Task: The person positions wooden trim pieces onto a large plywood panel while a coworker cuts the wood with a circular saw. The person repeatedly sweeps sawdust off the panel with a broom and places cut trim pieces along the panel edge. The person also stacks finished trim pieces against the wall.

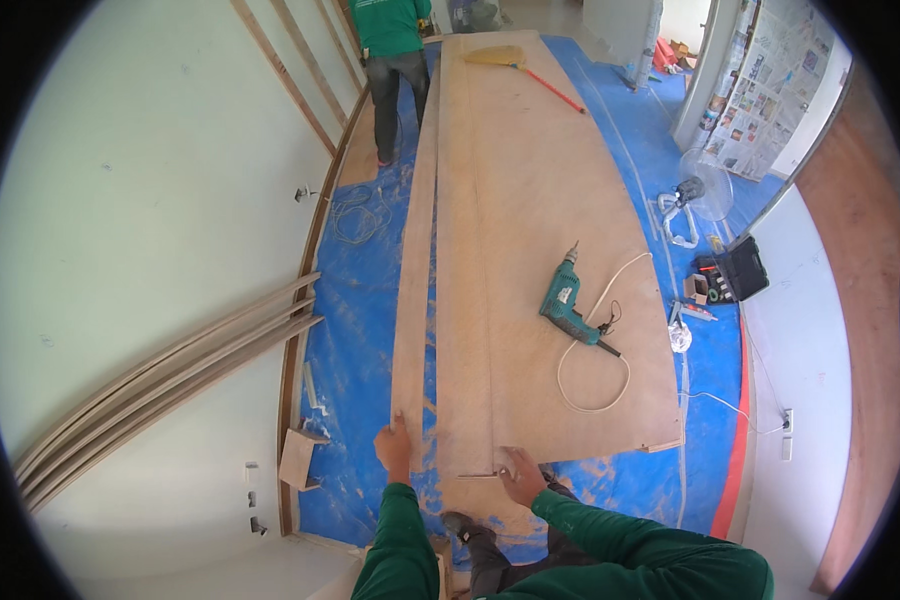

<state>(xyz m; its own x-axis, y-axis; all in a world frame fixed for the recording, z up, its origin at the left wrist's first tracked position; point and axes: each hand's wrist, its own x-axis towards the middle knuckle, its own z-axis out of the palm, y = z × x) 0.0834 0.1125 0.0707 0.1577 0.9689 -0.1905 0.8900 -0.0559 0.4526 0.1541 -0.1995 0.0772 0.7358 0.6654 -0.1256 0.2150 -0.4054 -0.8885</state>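
My left hand point(394, 450) is closed on the near end of a long, narrow wooden strip point(416, 300). That strip runs away from me along the left side of a wide plywood sheet point(550, 180). At the sheet's near edge, my right hand point(522, 477) has its fingers pinched together by a thin, dark, straight piece point(477, 476), too small to name. A green corded power drill point(564, 304) lies on the sheet with its white cord looped beside it.
Blue sheeting point(355, 330) covers the floor. Long wooden strips point(170, 400) lean on the left wall. Another person point(395, 60) stands at the far left. A brush with a red handle point(555, 90) lies on the sheet; a fan point(708, 187) and an opened tool case point(742, 270) are at right.
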